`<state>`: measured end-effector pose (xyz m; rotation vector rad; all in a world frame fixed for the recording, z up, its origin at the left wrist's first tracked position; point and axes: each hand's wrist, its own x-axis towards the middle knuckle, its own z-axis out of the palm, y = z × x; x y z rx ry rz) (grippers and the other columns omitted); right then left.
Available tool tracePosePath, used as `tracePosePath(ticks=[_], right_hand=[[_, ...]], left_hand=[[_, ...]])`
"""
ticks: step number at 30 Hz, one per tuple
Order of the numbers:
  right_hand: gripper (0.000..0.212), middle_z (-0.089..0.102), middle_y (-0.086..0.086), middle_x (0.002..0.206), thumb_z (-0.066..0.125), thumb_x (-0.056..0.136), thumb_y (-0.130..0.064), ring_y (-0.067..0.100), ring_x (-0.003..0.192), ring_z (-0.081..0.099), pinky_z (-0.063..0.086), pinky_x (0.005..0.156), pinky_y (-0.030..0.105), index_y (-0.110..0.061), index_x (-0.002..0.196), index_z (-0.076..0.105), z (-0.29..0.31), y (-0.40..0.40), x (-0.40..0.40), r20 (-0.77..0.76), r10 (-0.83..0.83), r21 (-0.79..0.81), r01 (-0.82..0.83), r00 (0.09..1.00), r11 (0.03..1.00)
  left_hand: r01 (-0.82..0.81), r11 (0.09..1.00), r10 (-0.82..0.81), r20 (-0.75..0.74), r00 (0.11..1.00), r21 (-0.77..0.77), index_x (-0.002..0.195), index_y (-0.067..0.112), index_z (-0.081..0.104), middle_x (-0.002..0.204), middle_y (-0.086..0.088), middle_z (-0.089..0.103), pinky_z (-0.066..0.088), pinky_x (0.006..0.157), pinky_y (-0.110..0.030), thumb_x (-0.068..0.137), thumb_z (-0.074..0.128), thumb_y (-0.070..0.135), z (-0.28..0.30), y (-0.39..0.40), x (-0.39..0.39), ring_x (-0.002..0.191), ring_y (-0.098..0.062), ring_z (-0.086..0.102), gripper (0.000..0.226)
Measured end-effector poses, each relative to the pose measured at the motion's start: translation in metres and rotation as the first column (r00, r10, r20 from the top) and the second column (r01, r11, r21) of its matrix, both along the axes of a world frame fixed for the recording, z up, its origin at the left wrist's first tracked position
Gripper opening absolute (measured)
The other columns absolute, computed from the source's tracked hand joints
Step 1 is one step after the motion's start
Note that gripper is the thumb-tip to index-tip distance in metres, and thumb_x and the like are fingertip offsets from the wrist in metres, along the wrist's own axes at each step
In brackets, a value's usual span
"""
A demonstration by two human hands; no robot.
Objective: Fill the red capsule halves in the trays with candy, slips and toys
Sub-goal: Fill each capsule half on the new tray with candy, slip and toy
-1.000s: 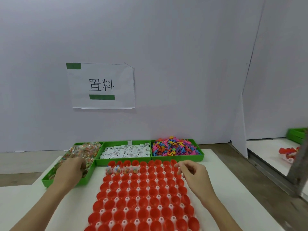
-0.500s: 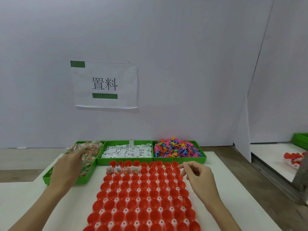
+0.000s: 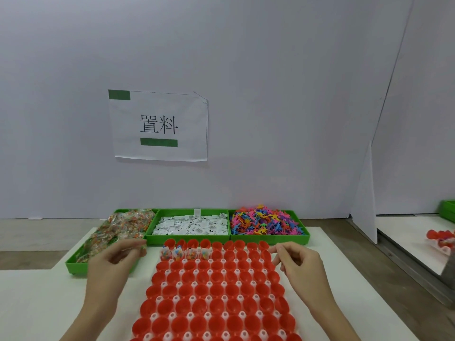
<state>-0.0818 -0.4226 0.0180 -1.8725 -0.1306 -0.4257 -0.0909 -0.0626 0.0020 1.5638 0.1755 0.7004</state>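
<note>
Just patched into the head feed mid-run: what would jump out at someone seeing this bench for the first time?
The big grid of red capsule halves fills the near centre of the white table; only four cups at its far left hold candy packets. Behind it stand three green bins: candy, white slips, bright toys. The left hand pinches a candy packet beside the candy bin, and the right hand hovers at the grid's far right corner.

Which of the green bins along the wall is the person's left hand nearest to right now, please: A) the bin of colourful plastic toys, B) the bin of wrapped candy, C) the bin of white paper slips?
B: the left hand pinches a small packet just over the near end of the candy bin.
</note>
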Motion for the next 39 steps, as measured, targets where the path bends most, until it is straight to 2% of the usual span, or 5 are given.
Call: tracePosePath(ticks=[12, 21, 31, 34, 39], right_hand=[[0.013, 0.070, -0.022, 0.082, 0.066, 0.097, -0.025, -0.006, 0.087, 0.063, 0.047, 0.075, 0.008, -0.034, 0.094, 0.075, 0.020, 0.048, 0.019, -0.031, 0.156, -0.449, -0.153, 0.987, 0.880], [0.020, 0.076, 0.008, 0.113, 0.068, 0.097, -0.018, 0.017, 0.078, 0.072, 0.058, 0.078, 0.030, -0.002, 0.096, 0.080, 0.030, 0.105, 0.149, -0.136, 0.091, -0.748, -0.162, 0.987, 0.644], [0.053, 0.042, -0.001, 0.057, 0.084, 0.082, -0.028, 0.018, 0.056, 0.048, 0.044, 0.055, 0.028, -0.015, 0.059, 0.039, 0.019, 0.136, 0.186, -0.246, -0.078, -0.911, -0.203, 0.966, 0.359], [0.045, 0.046, 0.001, 0.061, 0.081, 0.083, -0.011, 0.020, 0.063, 0.053, 0.043, 0.050, 0.027, -0.013, 0.061, 0.042, 0.019, 0.139, 0.191, -0.262, -0.111, -0.899, -0.201, 0.959, 0.388], [0.030, 0.074, 0.009, 0.112, 0.079, 0.086, -0.021, 0.023, 0.101, 0.072, 0.061, 0.086, 0.034, -0.002, 0.107, 0.072, 0.017, 0.130, 0.192, -0.324, -0.106, -0.826, -0.226, 0.940, 0.516]], left_hand=[[0.257, 0.966, -0.256, -0.032, 0.966, 0.031, 0.088, 0.022, 0.083, 0.095, -0.003, 0.080, 0.060, 0.080, -0.020, 0.083, 0.080, 0.010, 0.006, -0.030, -0.023, 0.091, -0.018, 0.076, 0.013], [0.265, 0.962, -0.266, 0.001, 0.964, 0.058, 0.085, 0.025, 0.083, 0.093, -0.002, 0.080, 0.060, 0.080, -0.019, 0.082, 0.080, 0.009, 0.006, -0.024, -0.021, 0.088, -0.017, 0.076, 0.016], [0.267, 0.960, -0.269, 0.015, 0.963, 0.087, 0.080, 0.024, 0.083, 0.092, -0.004, 0.080, 0.059, 0.077, -0.019, 0.080, 0.080, 0.001, 0.000, -0.026, -0.016, 0.085, -0.018, 0.077, 0.024], [0.268, 0.960, -0.269, 0.003, 0.963, 0.081, 0.080, 0.023, 0.083, 0.090, -0.005, 0.080, 0.060, 0.077, -0.020, 0.080, 0.080, 0.000, 0.001, -0.026, -0.017, 0.084, -0.019, 0.077, 0.023], [0.255, 0.964, -0.254, -0.014, 0.967, 0.076, 0.078, 0.024, 0.083, 0.086, -0.005, 0.080, 0.058, 0.076, -0.017, 0.080, 0.080, 0.003, 0.004, -0.025, -0.019, 0.082, -0.018, 0.076, 0.022]])
